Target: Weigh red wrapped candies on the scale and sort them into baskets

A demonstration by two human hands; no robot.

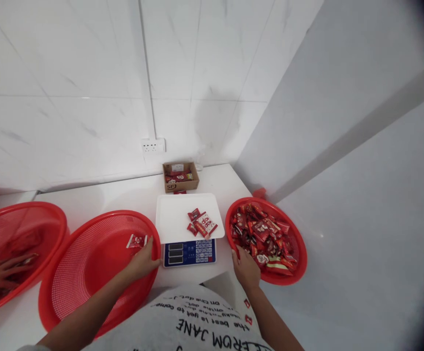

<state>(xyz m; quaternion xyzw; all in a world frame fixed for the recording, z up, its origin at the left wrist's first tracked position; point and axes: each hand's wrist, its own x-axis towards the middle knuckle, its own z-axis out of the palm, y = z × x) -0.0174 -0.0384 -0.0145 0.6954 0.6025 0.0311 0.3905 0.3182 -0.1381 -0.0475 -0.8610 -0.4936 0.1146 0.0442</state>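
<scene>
My left hand (143,263) is closed on the right rim of a red plastic basket (98,217). Inside that basket, close to my fingertips, lies a red and white snack packet (136,241). My right hand (247,269) grips the near left rim of another red basket (299,243), which is heaped with red-wrapped snacks (263,229). Between the two baskets stands a digital scale (190,252) with a blue keypad panel. Several red packets (203,225) rest on the right part of its white pan (173,219).
Behind the scale sits a small cardboard box (181,185) with red packets in it. At far left, another person's hand (3,274) reaches into a third red basket (56,214). The white table (124,192) meets a tiled wall with a socket (153,145); a grey wall stands at right.
</scene>
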